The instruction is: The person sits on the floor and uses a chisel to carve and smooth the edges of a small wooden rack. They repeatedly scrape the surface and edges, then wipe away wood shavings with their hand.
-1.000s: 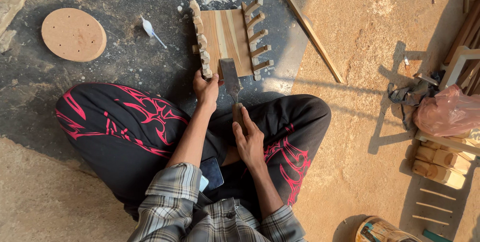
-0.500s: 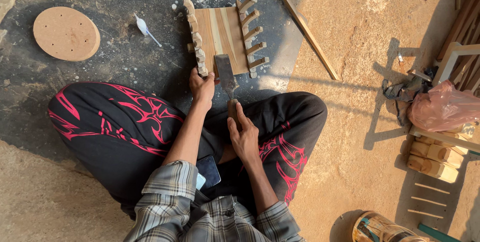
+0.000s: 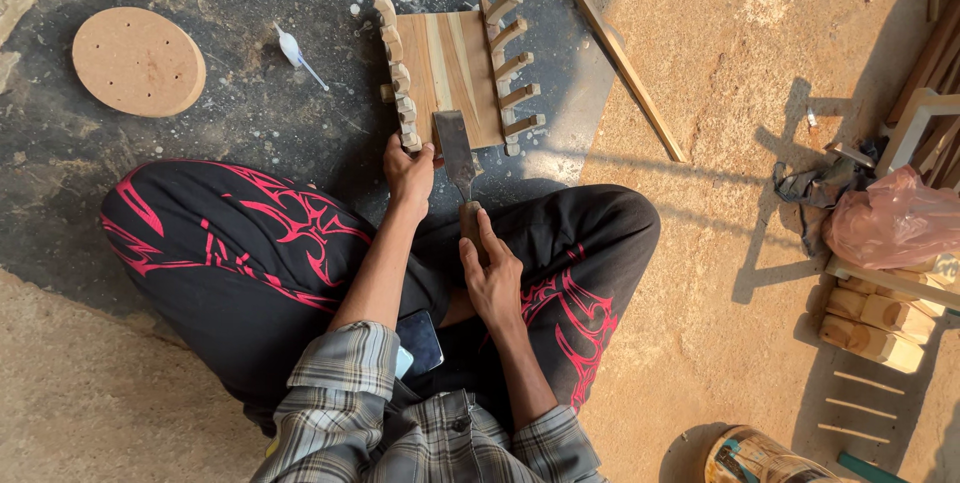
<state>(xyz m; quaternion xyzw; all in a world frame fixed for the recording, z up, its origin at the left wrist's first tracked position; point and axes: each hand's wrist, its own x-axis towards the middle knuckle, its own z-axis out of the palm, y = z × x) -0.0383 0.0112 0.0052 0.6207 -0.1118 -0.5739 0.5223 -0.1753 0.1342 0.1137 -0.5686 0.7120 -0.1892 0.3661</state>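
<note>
Down on the floor, chisel against wood.
Right hand (image 3: 492, 278) wraps the chisel (image 3: 457, 151), blade seemingly touching the wooden panel (image 3: 455, 68); left hand (image 3: 410, 171) pinches its near edge.

A round wooden disc (image 3: 138, 61) with small holes lies on the dark floor (image 3: 250, 123), a small white tube (image 3: 292, 47) near it. A long wooden strip (image 3: 618, 53) lies slanted. Farther off, a pink plastic bag (image 3: 893, 218) sits above stacked wooden blocks (image 3: 872, 323).
</note>
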